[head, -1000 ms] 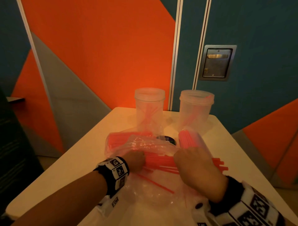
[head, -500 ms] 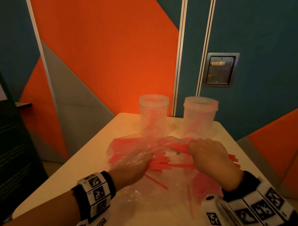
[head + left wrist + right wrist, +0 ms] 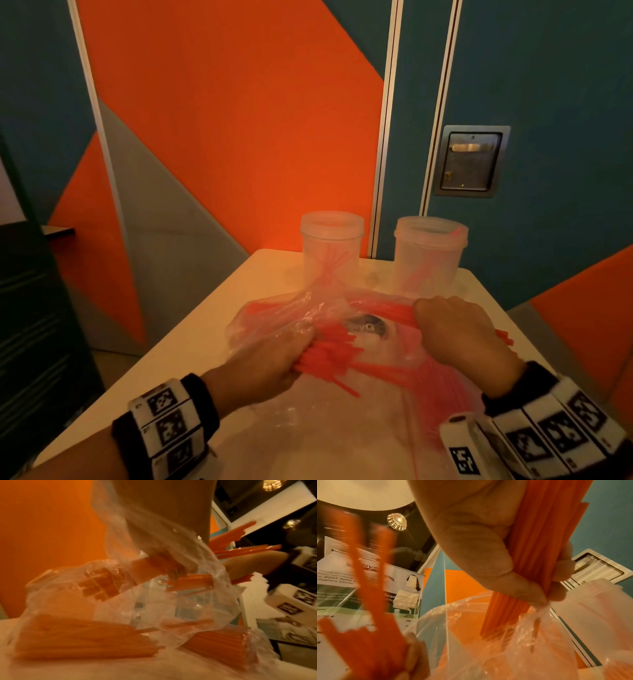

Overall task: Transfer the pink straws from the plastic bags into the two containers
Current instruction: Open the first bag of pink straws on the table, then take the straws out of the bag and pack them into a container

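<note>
Crumpled clear plastic bags [image 3: 281, 318] full of pink straws lie in the middle of the table [image 3: 219, 329]. My left hand [image 3: 291, 356] grips a short bunch of pink straws [image 3: 329, 353] at the bags' near side. My right hand [image 3: 431, 318] is wrapped round a thicker bundle of straws [image 3: 539, 547], pinching some bag film [image 3: 541, 609] with it. Two clear containers [image 3: 332, 250] [image 3: 430, 253] stand at the table's far edge, each with a few straws inside. In the left wrist view, bagged straws [image 3: 77, 642] lie on the table below my fingers [image 3: 154, 563].
A dark round object [image 3: 368, 327] shows between my hands among the bags. An empty flattened bag [image 3: 342, 411] covers the near table. Orange and teal wall panels stand right behind the containers, with a metal recessed plate [image 3: 471, 161] in the wall.
My hands have drawn apart: the left came back toward me with its bunch, the right went right and away with its bundle. The dark round object between them is now uncovered.
</note>
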A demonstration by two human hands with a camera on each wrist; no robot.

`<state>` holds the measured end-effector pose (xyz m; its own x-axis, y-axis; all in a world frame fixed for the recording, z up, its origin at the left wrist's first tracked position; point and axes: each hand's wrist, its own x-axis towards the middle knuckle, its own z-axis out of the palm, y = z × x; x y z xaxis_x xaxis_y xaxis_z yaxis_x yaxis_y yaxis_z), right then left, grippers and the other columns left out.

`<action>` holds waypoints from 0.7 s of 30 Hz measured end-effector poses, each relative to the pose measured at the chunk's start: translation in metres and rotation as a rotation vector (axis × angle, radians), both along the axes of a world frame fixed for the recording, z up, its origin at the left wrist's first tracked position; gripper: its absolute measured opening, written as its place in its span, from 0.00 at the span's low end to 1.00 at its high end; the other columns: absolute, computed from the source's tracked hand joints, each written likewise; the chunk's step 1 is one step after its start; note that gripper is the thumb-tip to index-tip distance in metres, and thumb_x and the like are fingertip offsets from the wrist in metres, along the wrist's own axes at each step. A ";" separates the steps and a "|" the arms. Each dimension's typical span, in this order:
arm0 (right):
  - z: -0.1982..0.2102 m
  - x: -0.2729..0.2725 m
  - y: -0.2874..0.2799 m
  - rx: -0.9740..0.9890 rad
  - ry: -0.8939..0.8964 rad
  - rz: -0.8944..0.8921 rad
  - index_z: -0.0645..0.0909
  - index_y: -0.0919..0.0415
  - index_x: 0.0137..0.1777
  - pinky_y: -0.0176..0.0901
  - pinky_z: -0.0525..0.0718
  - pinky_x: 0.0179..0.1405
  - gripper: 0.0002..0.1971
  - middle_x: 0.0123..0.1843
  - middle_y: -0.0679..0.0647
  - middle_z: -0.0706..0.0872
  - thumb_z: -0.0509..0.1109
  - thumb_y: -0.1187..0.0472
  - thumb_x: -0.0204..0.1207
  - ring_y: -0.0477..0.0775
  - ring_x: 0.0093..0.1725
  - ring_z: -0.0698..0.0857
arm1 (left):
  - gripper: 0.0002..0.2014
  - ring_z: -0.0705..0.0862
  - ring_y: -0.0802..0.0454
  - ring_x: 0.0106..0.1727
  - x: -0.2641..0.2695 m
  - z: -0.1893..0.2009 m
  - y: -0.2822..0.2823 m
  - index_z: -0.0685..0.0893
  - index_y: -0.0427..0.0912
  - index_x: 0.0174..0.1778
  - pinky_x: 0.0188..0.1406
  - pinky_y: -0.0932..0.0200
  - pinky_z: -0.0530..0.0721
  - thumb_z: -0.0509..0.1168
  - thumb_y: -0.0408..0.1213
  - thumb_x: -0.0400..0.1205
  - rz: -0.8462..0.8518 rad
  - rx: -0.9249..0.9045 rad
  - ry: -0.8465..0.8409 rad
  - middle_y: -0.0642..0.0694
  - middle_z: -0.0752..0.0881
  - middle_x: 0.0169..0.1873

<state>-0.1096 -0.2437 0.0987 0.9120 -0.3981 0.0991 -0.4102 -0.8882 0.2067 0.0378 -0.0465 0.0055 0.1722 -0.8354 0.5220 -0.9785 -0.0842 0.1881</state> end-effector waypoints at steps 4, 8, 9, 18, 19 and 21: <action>-0.014 0.009 0.000 -0.003 -0.010 0.053 0.75 0.58 0.64 0.44 0.77 0.56 0.13 0.63 0.56 0.81 0.58 0.61 0.82 0.57 0.61 0.81 | 0.10 0.76 0.70 0.41 -0.031 0.007 0.002 0.73 0.53 0.50 0.39 0.74 0.74 0.56 0.32 0.79 -0.171 -0.225 0.153 0.68 0.77 0.42; -0.025 0.012 0.007 0.022 0.110 0.251 0.73 0.55 0.67 0.46 0.79 0.58 0.17 0.63 0.55 0.81 0.58 0.65 0.80 0.56 0.61 0.81 | 0.11 0.79 0.50 0.32 -0.054 0.037 -0.002 0.77 0.48 0.44 0.31 0.51 0.81 0.64 0.52 0.78 -0.033 -0.706 0.544 0.52 0.79 0.32; -0.024 0.010 0.011 0.053 0.186 0.309 0.74 0.55 0.66 0.47 0.79 0.56 0.15 0.61 0.55 0.82 0.59 0.65 0.80 0.55 0.59 0.82 | 0.11 0.79 0.54 0.31 -0.052 0.045 -0.005 0.77 0.47 0.45 0.31 0.56 0.80 0.64 0.51 0.79 0.034 -0.739 0.634 0.53 0.79 0.30; 0.033 -0.036 -0.021 0.623 0.153 0.470 0.78 0.53 0.56 0.30 0.79 0.40 0.08 0.42 0.43 0.80 0.67 0.60 0.78 0.38 0.38 0.79 | 0.11 0.75 0.56 0.25 0.015 -0.021 0.006 0.74 0.34 0.57 0.25 0.62 0.77 0.64 0.31 0.81 0.376 0.133 1.124 0.45 0.76 0.33; 0.032 -0.034 -0.026 0.802 0.040 0.467 0.79 0.56 0.57 0.31 0.80 0.39 0.09 0.42 0.48 0.82 0.69 0.62 0.77 0.39 0.37 0.80 | 0.12 0.74 0.58 0.24 0.020 -0.034 0.007 0.74 0.37 0.59 0.23 0.64 0.75 0.65 0.31 0.80 0.420 0.230 1.139 0.46 0.76 0.34; 0.019 -0.028 -0.025 1.118 -0.178 0.419 0.81 0.60 0.56 0.32 0.80 0.36 0.12 0.40 0.55 0.83 0.74 0.62 0.73 0.45 0.37 0.81 | 0.09 0.75 0.61 0.24 0.026 -0.051 0.009 0.75 0.42 0.53 0.23 0.65 0.75 0.63 0.30 0.78 0.521 0.349 1.032 0.48 0.77 0.36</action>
